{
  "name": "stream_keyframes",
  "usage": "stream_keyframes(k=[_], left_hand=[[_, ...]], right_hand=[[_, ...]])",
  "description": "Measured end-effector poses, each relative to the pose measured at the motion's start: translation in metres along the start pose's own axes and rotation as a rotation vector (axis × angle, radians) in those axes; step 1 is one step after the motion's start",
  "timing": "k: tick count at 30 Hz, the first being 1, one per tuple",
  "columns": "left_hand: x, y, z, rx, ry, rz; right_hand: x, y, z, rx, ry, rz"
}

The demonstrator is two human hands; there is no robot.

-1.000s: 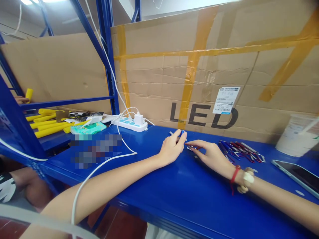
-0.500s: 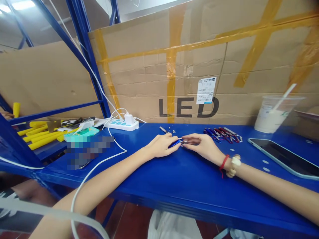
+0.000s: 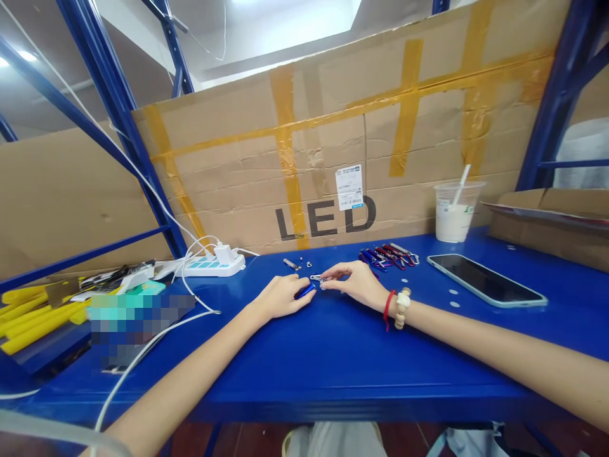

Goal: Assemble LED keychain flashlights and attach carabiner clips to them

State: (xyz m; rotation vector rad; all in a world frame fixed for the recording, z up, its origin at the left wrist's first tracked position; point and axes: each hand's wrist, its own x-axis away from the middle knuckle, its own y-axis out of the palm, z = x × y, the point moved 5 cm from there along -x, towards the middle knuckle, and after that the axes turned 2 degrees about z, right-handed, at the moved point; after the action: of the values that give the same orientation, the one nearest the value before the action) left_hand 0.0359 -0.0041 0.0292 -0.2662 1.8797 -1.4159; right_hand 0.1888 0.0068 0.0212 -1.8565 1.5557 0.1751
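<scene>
My left hand (image 3: 284, 297) rests on the blue tabletop, its fingers closed around a shiny blue metal tube (image 3: 306, 291), like the body of a small keychain flashlight. Close to its right end, my right hand (image 3: 354, 284) pinches a small silver carabiner clip (image 3: 316, 277) between thumb and fingertips. The fingers partly hide the clip's near end. Just behind the hands lie a slim silver cylinder (image 3: 290, 264) and a tiny metal piece (image 3: 309, 264). To the right of them sits a row of blue and red metal keychain flashlights (image 3: 387, 256) with clips.
A phone (image 3: 486, 279) and a plastic cup with a straw (image 3: 454, 219) stand at the right, beside an open cardboard box (image 3: 547, 219). At left are a white power strip (image 3: 214, 265), a trailing white cable (image 3: 157, 336) and yellow tubes (image 3: 42, 317). A large cardboard sheet (image 3: 238, 190) backs the table.
The view has swung to the right. The silver clip by my right fingertips now shows more clearly, a little beyond the tube's end. My left hand still holds the blue tube.
</scene>
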Motion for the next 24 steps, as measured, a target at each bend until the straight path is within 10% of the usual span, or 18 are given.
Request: stream_keyframes(k=[24], left_hand=[[0.002, 0.0, 0.002, -0.126, 0.023, -0.081]], right_hand=[[0.003, 0.007, 0.007, 0.015, 0.127, -0.069]])
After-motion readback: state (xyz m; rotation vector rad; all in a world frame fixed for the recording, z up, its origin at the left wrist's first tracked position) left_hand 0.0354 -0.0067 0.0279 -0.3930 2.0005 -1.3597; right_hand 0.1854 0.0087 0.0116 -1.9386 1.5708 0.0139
